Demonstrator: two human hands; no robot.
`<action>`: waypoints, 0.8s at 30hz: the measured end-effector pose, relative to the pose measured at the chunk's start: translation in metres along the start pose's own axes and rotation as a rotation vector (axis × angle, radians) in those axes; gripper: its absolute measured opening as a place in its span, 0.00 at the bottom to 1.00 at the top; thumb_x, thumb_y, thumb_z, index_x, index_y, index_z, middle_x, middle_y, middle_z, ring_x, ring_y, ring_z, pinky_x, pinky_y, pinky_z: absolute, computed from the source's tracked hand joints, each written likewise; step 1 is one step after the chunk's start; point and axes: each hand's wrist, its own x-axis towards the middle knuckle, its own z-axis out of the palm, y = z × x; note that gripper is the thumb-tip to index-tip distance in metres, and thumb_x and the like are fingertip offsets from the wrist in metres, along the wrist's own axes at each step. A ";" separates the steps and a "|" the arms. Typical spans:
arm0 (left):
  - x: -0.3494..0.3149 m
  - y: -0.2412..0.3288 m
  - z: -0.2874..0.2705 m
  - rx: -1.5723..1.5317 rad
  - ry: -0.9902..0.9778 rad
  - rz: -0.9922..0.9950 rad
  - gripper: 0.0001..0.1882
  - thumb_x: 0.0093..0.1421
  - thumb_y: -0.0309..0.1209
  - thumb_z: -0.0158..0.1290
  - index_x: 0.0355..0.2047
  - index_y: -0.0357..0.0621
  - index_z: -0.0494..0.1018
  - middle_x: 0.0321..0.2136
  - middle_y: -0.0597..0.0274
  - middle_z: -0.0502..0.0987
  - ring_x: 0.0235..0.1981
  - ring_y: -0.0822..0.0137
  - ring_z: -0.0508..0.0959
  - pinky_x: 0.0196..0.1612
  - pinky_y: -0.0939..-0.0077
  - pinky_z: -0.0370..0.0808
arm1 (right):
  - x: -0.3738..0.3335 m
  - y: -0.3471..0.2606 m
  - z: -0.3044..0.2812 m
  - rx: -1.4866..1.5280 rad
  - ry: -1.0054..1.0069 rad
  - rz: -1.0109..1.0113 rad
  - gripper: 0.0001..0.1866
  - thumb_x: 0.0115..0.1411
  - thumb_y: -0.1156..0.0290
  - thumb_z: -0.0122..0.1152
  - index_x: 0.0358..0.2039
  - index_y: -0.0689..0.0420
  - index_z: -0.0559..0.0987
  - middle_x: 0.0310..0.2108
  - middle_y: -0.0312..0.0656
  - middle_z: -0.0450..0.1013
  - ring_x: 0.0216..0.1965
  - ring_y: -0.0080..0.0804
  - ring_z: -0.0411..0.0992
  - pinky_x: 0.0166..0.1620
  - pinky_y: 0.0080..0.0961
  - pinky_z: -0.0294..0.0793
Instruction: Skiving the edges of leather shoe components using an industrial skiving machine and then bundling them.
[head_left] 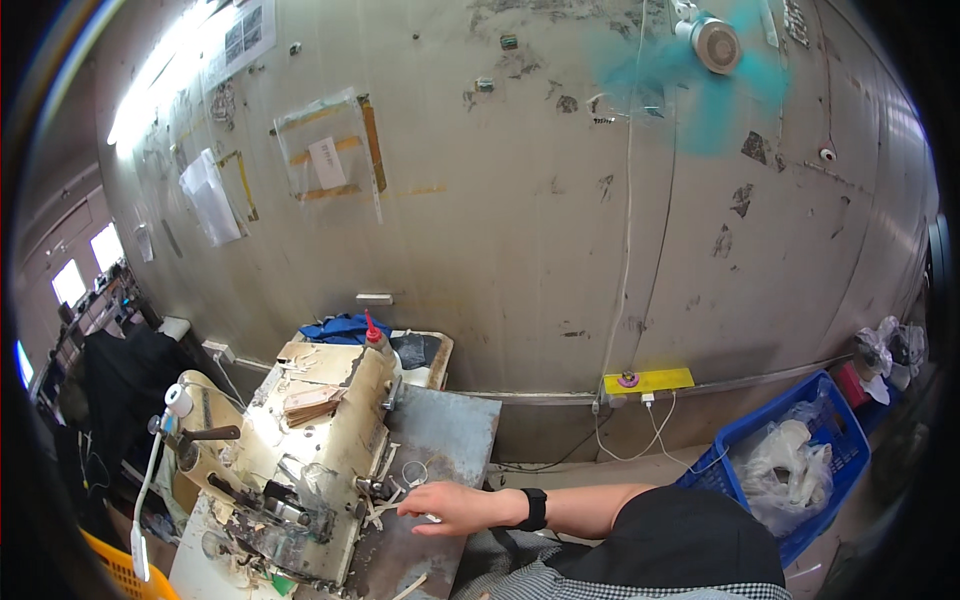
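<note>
At the grey metal work table (440,440), a person's hand (447,507) lies flat, the fingers (412,508) stretched out and loose, gripping nothing; a black wristband (534,509) sits on the wrist behind it. From the way the forearm crosses from the right edge it reads as the right hand, and no other hand shows. Just off the fingertips lie pale strips of scrap (385,510), touching or nearly touching them, though the exact contact cannot be told. A little beyond the fingertips, to the left, stands a worn, cream-coloured sewing machine (310,450), its body dusty and stuck over with tape. On top of the machine, well past the fingers, rests a stack of brown tags (312,403). A bottle with a red nozzle (375,336) stands at the machine's far end, beside a heap of blue cloth (343,328). Far behind the wrist, to the right, a blue plastic crate (800,450) holds white bags. High on the stained wall, a fan (715,42) hangs in a blur of teal
</note>
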 end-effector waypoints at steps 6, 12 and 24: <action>-0.020 0.011 0.019 -0.028 0.016 0.049 0.19 0.60 0.41 0.54 0.36 0.33 0.71 0.27 0.54 0.78 0.22 0.69 0.75 0.25 0.77 0.72 | -0.014 -0.005 -0.007 0.014 0.022 -0.033 0.15 0.53 0.69 0.60 0.40 0.59 0.70 0.31 0.42 0.70 0.35 0.41 0.70 0.39 0.35 0.69; -0.041 0.024 0.045 -0.044 0.032 0.085 0.17 0.60 0.39 0.53 0.34 0.34 0.71 0.26 0.55 0.77 0.21 0.70 0.74 0.24 0.79 0.71 | -0.033 -0.010 -0.009 0.077 0.005 -0.053 0.16 0.53 0.69 0.61 0.41 0.60 0.70 0.30 0.43 0.69 0.34 0.42 0.70 0.38 0.35 0.70; -0.051 0.016 0.069 -0.186 0.094 0.210 0.18 0.58 0.32 0.53 0.44 0.38 0.62 0.28 0.58 0.72 0.27 0.66 0.76 0.33 0.74 0.75 | -0.056 -0.020 -0.029 0.042 -0.052 -0.049 0.19 0.52 0.68 0.62 0.43 0.59 0.71 0.33 0.47 0.72 0.36 0.43 0.73 0.40 0.36 0.73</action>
